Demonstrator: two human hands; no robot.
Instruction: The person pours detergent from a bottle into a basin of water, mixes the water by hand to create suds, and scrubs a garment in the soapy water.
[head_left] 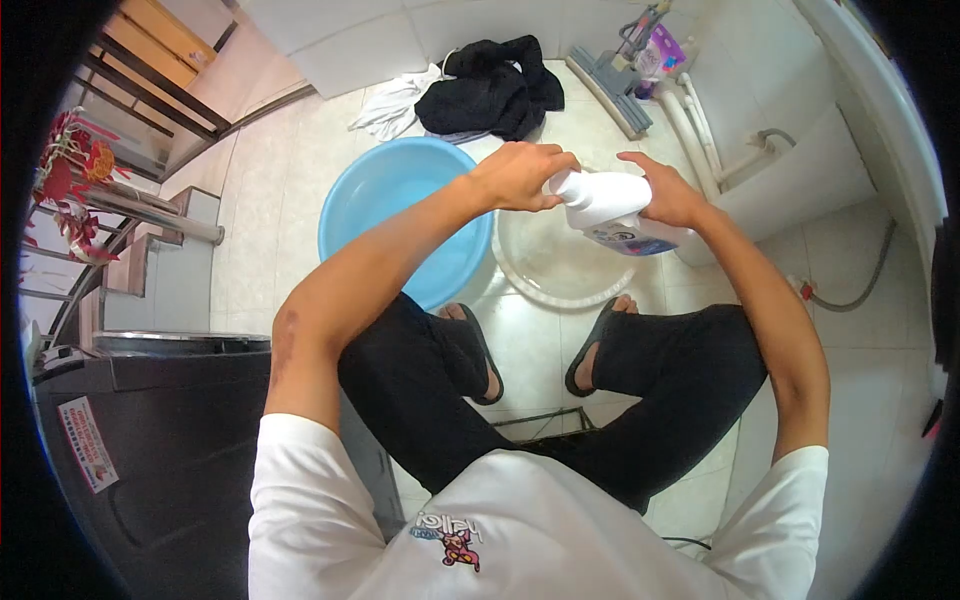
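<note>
Bottle (612, 195) tilted above white basin (560, 300); left hand (522, 176) gripping cap (568, 186), right hand (672, 197) clasping bottle. Sudden cap release could splash floor (270, 210); slack right-hand hold could let bottle slip into basin.

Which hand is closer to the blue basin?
Left: the left hand, on the cap of the bottle, shows just right of the blue basin; the right hand, on the bottle's body, is farther right.

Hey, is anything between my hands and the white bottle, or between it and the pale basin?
Nothing visible: your right hand holds the white bottle, your left hand is on its cap, and nothing shows between bottle and pale basin.
</note>
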